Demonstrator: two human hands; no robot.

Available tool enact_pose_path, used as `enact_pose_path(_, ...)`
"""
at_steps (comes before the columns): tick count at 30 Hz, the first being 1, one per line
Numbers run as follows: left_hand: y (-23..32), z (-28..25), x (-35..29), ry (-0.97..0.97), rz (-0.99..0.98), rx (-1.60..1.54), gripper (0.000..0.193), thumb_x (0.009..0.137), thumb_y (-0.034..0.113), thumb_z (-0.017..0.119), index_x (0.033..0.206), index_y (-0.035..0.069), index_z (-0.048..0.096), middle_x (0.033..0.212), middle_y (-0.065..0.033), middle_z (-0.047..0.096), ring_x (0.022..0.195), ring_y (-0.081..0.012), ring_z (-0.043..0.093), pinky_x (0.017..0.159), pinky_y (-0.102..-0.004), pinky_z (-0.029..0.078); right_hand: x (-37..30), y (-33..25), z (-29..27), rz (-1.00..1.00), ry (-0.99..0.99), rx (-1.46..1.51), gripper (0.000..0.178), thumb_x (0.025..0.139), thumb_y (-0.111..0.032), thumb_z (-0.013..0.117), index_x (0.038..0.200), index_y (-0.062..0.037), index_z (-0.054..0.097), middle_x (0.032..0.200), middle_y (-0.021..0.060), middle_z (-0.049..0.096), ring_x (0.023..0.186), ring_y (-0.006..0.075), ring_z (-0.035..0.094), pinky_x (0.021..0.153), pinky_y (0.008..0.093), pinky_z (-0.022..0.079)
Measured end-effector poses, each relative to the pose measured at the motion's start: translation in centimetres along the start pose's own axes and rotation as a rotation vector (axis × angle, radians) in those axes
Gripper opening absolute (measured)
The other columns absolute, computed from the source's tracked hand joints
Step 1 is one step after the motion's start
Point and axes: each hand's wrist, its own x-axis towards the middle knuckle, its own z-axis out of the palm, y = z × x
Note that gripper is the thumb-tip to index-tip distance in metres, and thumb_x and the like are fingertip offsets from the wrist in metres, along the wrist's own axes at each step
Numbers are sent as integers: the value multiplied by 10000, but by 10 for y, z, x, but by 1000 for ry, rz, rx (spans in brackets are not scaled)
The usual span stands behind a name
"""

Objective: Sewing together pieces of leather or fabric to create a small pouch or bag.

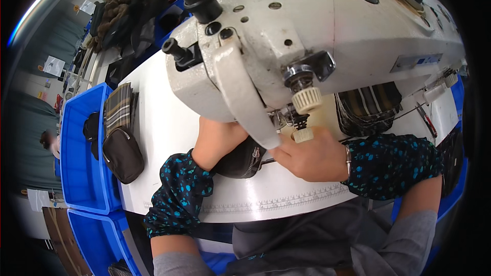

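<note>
A black zippered pouch (236,167) lies under the head of a white sewing machine (302,25), its silver zip curving along the right side. My left hand (219,142) rests against the pouch's upper edge; its fingers are hidden behind the machine's pale curved lever (248,94). To the right of the needle area, my right hand (313,157) is closed, with bent fingers beside the pouch's zip edge. What those fingers grip is hidden. A cream knurled knob (303,135) sits just above the right hand.
Striped fabric pieces (369,105) are stacked behind my right forearm, near small red-handled snips (426,121). On the left lie another dark pouch (123,154) and striped fabric (118,106), beside a blue bin (76,148). A ruler scale (276,203) runs along the table's front.
</note>
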Motion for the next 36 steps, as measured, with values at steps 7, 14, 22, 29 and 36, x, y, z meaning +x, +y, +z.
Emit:
enact_pose_path(7,10,-5,0,-112,3,11,314,813,102,812,1095,15,702,950,-48,734,841,-155,658,753,-292,525,0,-5,0,23,-52,198,254,828,-264,696,882,-25,629,731,32,538,577,165,627,465,311,457)
enact_pose_path(14,23,-4,-4,-123,-196,-6,342,790,115,840,1069,-8,685,941,-51,731,794,-142,651,726,-297,530,1,-5,-8,19,-169,209,355,793,-334,743,797,-6,608,658,67,544,502,202,601,402,333,458)
enact_pose_path(22,27,-4,-7,-119,-243,79,334,790,167,835,1058,8,717,962,-97,755,837,-173,691,759,-314,541,-2,-6,-9,17,-162,231,414,787,-366,752,850,27,638,677,99,560,537,211,610,404,331,465)
enact_pose_path(29,24,-12,-9,-52,-122,160,364,772,212,858,1046,12,725,914,-112,748,800,-206,698,737,-322,545,-1,-5,-10,-16,-147,165,459,782,-397,750,869,46,664,673,126,554,536,214,608,425,328,486)
enact_pose_path(36,77,-41,-39,-323,382,137,527,752,187,813,1237,64,646,1222,-139,684,1038,-316,696,711,-358,574,-9,-18,-12,-133,-295,-55,424,871,-386,656,955,27,704,1012,297,703,544,163,616,463,301,461)
